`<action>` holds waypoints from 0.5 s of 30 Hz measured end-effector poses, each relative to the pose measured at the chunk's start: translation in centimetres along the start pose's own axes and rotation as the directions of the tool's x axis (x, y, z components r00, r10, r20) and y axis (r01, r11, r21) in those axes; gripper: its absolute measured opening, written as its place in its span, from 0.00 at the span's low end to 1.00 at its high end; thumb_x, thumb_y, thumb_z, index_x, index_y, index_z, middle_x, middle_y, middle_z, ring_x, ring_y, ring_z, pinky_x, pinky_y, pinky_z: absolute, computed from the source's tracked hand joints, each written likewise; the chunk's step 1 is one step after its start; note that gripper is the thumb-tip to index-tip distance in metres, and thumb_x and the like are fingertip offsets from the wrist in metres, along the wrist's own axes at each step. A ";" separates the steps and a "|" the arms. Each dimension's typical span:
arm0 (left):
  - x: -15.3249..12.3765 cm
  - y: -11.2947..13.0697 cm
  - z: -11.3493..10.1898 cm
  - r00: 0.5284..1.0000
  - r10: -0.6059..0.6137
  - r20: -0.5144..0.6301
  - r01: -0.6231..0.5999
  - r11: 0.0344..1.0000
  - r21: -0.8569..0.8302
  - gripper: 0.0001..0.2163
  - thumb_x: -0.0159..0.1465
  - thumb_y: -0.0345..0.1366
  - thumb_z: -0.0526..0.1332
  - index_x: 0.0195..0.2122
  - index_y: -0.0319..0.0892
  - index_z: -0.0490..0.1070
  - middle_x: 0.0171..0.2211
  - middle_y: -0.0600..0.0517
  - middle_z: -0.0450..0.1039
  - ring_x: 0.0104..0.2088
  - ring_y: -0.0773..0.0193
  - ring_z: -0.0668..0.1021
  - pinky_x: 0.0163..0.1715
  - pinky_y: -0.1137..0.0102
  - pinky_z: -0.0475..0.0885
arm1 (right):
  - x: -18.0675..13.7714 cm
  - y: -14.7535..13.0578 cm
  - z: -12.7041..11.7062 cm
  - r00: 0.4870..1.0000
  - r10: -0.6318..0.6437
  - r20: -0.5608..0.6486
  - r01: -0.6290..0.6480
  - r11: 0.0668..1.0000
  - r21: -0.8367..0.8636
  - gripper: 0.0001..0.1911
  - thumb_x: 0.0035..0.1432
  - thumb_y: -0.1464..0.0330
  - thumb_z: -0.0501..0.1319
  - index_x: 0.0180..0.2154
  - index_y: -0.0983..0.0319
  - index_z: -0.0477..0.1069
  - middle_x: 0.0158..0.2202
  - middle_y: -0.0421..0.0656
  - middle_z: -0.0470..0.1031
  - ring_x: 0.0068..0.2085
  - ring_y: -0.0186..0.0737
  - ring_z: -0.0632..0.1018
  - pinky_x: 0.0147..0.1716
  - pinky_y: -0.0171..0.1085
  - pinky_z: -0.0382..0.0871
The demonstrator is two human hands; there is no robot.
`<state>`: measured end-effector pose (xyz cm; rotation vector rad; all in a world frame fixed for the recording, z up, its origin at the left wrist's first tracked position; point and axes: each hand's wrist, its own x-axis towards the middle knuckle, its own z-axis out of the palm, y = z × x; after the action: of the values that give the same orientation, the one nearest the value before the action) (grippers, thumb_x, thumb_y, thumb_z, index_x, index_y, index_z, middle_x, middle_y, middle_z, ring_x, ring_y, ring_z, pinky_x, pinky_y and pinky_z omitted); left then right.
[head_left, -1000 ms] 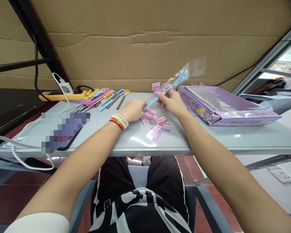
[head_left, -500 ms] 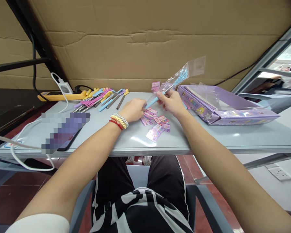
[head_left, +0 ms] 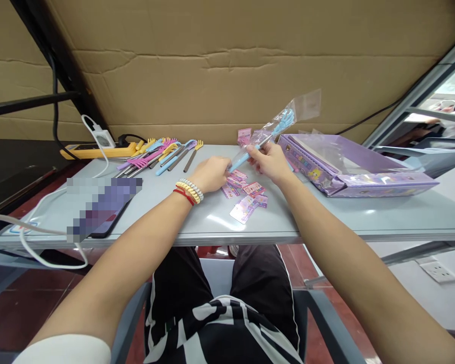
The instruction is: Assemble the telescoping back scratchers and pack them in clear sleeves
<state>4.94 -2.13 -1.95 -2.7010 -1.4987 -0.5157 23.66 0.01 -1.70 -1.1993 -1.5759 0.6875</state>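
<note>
Blue claw-ended stick in a clear bag slants above mid-bench in the head view, pinched mid-length by the right hand; the left hand curls at its lower end, grip unclear; cards lie toward the front edge

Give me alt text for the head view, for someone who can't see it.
The right hand grips a blue claw-headed stick in a clear bag, with the left hand at its lower end. Small cards lie below on a grey table, with more sticks at left and an open purple box at right.
</note>
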 end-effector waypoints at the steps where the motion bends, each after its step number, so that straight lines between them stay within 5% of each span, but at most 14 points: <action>1: 0.0 0.1 0.0 1.000 0.002 0.006 -0.002 1.000 0.002 0.08 0.60 0.30 0.55 0.38 0.41 0.72 0.38 0.45 0.75 0.39 0.57 0.76 0.35 0.68 0.67 | 0.0 0.0 0.0 1.000 0.000 -0.002 0.000 1.000 -0.001 0.20 0.50 0.52 0.65 0.28 0.62 0.65 0.20 0.39 0.69 0.17 0.28 0.65 0.14 0.30 0.57; 15: -0.2 0.4 0.0 0.999 0.015 0.037 -0.015 1.000 -0.010 0.06 0.60 0.30 0.57 0.37 0.40 0.72 0.39 0.44 0.74 0.39 0.56 0.77 0.35 0.67 0.67 | 0.3 0.0 0.3 1.000 -0.008 0.003 0.008 1.000 0.007 0.20 0.49 0.53 0.66 0.28 0.62 0.65 0.19 0.39 0.69 0.18 0.30 0.68 0.15 0.30 0.58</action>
<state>5.13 -2.50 -1.92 -2.7412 -1.4872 -0.4763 23.39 0.27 -1.66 -1.1870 -1.5786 0.6892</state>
